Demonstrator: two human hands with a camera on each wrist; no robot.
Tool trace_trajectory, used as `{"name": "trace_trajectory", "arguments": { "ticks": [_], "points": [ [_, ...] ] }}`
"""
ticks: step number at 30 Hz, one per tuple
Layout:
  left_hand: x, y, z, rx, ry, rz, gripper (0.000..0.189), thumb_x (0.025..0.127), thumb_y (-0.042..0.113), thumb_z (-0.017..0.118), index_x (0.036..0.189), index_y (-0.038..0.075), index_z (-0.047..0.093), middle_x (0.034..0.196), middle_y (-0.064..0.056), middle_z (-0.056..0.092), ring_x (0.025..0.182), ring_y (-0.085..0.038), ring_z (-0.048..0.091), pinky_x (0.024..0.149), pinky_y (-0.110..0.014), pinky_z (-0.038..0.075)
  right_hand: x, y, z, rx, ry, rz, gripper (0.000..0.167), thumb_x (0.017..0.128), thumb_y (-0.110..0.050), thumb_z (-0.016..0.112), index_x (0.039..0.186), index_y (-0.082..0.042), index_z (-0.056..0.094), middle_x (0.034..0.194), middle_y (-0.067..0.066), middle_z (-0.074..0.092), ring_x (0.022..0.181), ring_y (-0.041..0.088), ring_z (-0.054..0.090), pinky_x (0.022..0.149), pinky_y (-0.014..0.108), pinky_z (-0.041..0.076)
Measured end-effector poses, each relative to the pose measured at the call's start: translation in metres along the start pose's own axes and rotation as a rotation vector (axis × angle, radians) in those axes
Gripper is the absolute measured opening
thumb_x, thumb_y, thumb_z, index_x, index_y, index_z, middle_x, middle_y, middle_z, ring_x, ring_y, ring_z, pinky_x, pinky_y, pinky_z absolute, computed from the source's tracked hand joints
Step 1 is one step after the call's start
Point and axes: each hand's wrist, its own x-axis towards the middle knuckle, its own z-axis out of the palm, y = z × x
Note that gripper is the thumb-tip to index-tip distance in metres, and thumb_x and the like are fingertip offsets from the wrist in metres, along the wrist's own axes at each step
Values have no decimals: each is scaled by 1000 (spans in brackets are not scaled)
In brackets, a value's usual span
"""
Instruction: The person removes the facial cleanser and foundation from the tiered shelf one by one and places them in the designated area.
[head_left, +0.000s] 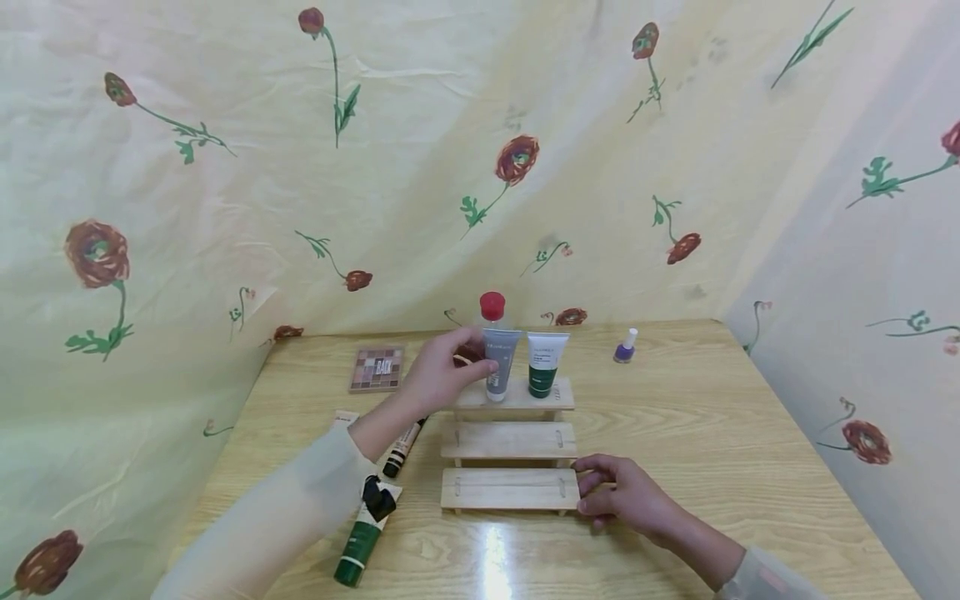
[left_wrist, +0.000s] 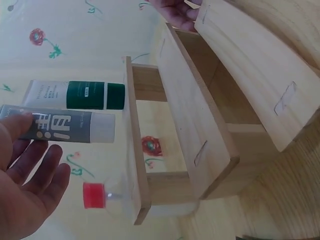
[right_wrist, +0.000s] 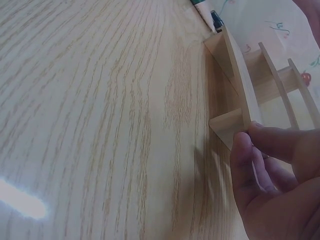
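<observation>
The tabletop point(head_left: 675, 417) is backed by flowered cloth point(head_left: 420, 183). Behind the rack point(head_left: 510, 488), a bottle point(head_left: 492, 305) is half-hidden. The rack is pinched by right fingers point(right_wrist: 243, 162), a grey tube point(left_wrist: 62, 125) by left fingers point(left_wrist: 51, 162).

Left hand point(head_left: 444, 373) and right hand point(head_left: 628, 497) are showing bare; left sleeve point(head_left: 277, 508) and right sleeve point(head_left: 765, 577) are showing whitish; small black piece point(head_left: 379, 500) is showing beside left sleeve, attachment unclear.

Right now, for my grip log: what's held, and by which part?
Left hand: the grey tube, by its upper part. Right hand: the wooden rack, by its lowest step's right end.
</observation>
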Motion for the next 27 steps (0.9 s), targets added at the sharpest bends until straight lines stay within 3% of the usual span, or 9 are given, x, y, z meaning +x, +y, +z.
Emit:
{"name": "trace_trajectory", "arguments": {
  "ticks": [6, 12, 19, 23, 27],
  "points": [
    [-24, -5, -19, -80, 11, 17, 27, 94, 17, 77, 119, 12, 69, 111, -3, 72, 103, -20, 68, 89, -38, 60, -1, -1, 0, -6, 2, 8, 64, 88, 2, 75, 142, 13, 43, 110, 20, 59, 85, 24, 69, 69, 38, 63],
    [-58, -19, -41, -76, 34, 9, 25, 94, 16, 76, 118, 14, 70, 112, -4, 72, 104, -21, 68, 89, -41, 60, -1, -1, 0, -9, 10, 10, 64, 87, 2, 75, 142, 13, 44, 110, 20, 60, 85, 24, 69, 68, 38, 63],
    [-102, -40, -63, -68, 45, -91, 23, 95, 21, 76, 117, 16, 72, 110, -3, 71, 102, -24, 66, 82, -37, 60, -2, -2, 0, -10, 14, 6, 64, 87, 1, 76, 141, 13, 44, 109, 20, 59, 84, 24, 69, 68, 37, 63],
    [-127, -55, -73, -79, 19, -159, 21, 94, 22, 77, 113, 14, 71, 104, -6, 70, 95, -25, 67, 71, -32, 60, -2, -1, 0, -5, 12, 1, 64, 87, 1, 76, 141, 13, 44, 109, 19, 59, 85, 24, 69, 69, 38, 63],
    [-149, -69, -84, -88, -42, -233, 25, 93, 21, 77, 113, 8, 72, 101, -10, 69, 89, -22, 66, 70, -34, 61, -2, -1, 1, 2, 6, -8, 63, 88, 0, 75, 142, 14, 43, 109, 20, 58, 85, 24, 68, 69, 38, 63]
  ]
}}
